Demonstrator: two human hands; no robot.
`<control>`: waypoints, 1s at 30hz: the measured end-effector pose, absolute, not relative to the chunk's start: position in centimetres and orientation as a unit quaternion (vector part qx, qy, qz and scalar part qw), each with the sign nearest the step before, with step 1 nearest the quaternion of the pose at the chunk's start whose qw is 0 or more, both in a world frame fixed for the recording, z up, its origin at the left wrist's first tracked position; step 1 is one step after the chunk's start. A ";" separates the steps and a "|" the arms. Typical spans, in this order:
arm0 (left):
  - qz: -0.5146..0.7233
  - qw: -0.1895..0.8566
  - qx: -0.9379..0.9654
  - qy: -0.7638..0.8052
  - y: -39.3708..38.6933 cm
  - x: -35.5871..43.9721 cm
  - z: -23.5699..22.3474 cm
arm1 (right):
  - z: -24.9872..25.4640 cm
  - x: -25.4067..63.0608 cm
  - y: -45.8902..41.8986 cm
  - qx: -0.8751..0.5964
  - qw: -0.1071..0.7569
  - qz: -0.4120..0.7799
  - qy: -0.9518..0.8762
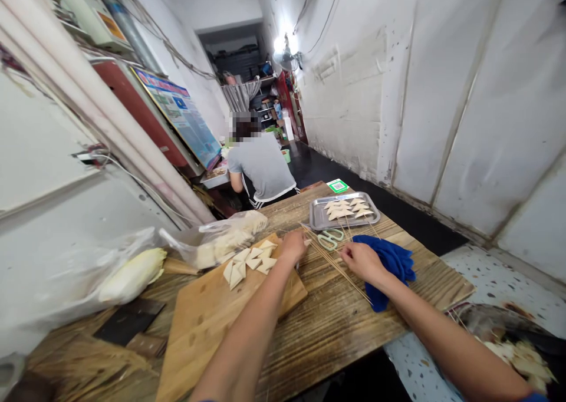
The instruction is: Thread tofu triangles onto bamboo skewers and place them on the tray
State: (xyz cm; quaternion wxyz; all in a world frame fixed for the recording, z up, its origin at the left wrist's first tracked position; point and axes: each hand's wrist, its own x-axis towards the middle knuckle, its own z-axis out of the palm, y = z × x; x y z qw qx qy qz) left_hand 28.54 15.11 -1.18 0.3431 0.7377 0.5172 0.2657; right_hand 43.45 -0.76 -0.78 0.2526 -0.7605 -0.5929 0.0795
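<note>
My left hand [294,246] is closed at the right edge of a wooden cutting board [198,319], with a small pale bit, apparently a slice, at its fingertips. Beside it on the board lie several pale triangular slices [253,263]. My right hand [363,262] is pinched over the table, left of a crumpled blue cloth [391,260]; a thin bamboo skewer seems to run from its fingertips. Between my hands, loose bamboo skewers [342,272] lie on the wood. Scissors with pale green handles [329,239] rest behind them. A metal tray [315,213] carries skewered slices [340,208].
Plastic bags with pale food [230,240] and a Chinese cabbage [132,275] line the left side. A dark flat blade-like piece [129,320] lies near the board. A green QR card [338,185] is behind the tray. Another person [265,163] sits beyond the table.
</note>
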 end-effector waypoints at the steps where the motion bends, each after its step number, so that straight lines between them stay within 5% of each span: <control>1: 0.271 0.344 0.740 0.510 14.9 28.3 -0.9 | -0.7 43.4 -1.0 -0.755 0.272 0.081 -0.591; 5: 0.337 0.417 0.710 0.457 12.8 25.8 -0.1 | -0.7 41.7 -2.6 -0.710 0.363 0.132 -0.590; 8: 0.386 0.587 0.577 0.417 10.7 21.4 -0.3 | -1.3 38.8 -3.6 -0.613 0.477 0.320 -0.543; 12: 0.502 0.653 0.397 0.405 8.6 13.7 -1.4 | -2.5 34.6 -3.9 -0.528 0.495 0.439 -0.533; 17: 0.601 0.643 0.256 0.399 7.3 6.2 -2.1 | -3.3 31.1 -2.8 -0.529 0.457 0.369 -0.612; 24: 0.672 0.617 0.209 0.351 7.6 3.5 -3.3 | -2.4 29.3 -0.7 -0.563 0.422 0.100 -0.703; 30: 0.662 0.568 0.300 0.386 7.9 3.6 -4.3 | -2.6 29.7 -0.3 -0.604 0.434 0.199 -0.638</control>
